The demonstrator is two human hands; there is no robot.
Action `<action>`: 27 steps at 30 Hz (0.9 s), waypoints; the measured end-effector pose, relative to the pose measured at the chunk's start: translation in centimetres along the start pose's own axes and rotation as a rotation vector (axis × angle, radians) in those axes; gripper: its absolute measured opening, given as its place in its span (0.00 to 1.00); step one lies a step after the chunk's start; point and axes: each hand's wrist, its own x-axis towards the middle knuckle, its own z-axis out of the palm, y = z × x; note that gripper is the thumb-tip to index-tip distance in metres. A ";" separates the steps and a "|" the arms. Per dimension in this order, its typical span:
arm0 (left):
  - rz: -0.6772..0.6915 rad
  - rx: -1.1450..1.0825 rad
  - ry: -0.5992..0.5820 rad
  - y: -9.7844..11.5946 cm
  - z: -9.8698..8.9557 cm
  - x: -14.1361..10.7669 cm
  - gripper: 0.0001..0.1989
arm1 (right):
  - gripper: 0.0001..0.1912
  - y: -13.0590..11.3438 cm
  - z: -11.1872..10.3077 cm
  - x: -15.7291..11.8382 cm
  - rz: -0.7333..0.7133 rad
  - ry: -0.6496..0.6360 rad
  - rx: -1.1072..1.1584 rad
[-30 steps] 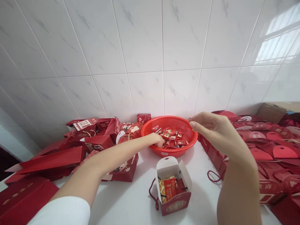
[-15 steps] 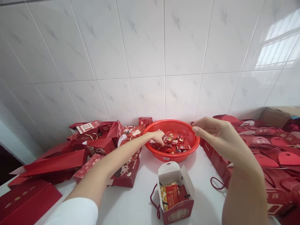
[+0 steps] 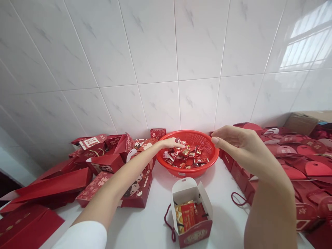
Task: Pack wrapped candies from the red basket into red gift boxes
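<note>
Lifted from deep among the wrapped sweets (image 3: 190,152), the left hand (image 3: 171,143) is now higher, over the left back part of the red basket (image 3: 181,169), its fingers reaching inward. Red wrappers crowd its fingertips, so whether it pinches one or only touches them I cannot tell. The right hand (image 3: 241,143) is loosely curved beside the basket's right rim, thumb and fingers apart; whether it touches the rim is unclear. The basket sits on the white table (image 3: 160,207) near the tiled wall (image 3: 158,103). In front stands an open box (image 3: 195,234) holding packets (image 3: 187,214), the lower ones hidden. Red boxes lie left (image 3: 137,193), partly behind the left forearm, and right (image 3: 306,166), cut off by the picture's edge.
</note>
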 end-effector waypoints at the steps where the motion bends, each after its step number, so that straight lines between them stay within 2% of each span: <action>1: -0.021 0.066 0.017 0.1 -0.1 0.1 0.26 | 0.16 0.0 0.0 0.0 0.003 0.000 -0.001; 4: -0.047 0.245 0.091 1.2 0.0 0.5 0.35 | 0.14 -0.1 0.2 0.1 -0.002 -0.014 -0.011; 6: 0.003 0.314 0.103 2.4 0.6 1.0 0.31 | 0.13 -0.1 0.4 0.2 -0.014 -0.025 -0.026; 9: 0.125 0.356 -0.046 4.3 2.2 2.2 0.19 | 0.12 -0.2 0.5 0.3 -0.021 -0.038 -0.044; 12: 0.139 0.395 -0.203 5.7 4.2 3.5 0.11 | 0.12 -0.1 0.5 0.2 -0.013 -0.044 -0.045; 14: 0.094 0.422 -0.231 5.9 5.1 4.1 0.06 | 0.13 0.0 0.4 0.1 -0.006 -0.042 -0.041; 16: 0.061 0.422 -0.228 5.7 5.5 4.3 0.08 | 0.14 0.1 0.3 0.0 -0.011 -0.036 -0.031; 22: 0.120 0.240 -0.166 4.0 3.6 3.0 0.11 | 0.14 0.0 0.1 0.0 -0.007 -0.031 -0.038; 27: 0.250 0.012 0.018 3.7 1.7 0.3 0.18 | 0.13 -0.1 0.1 0.1 -0.014 -0.042 -0.040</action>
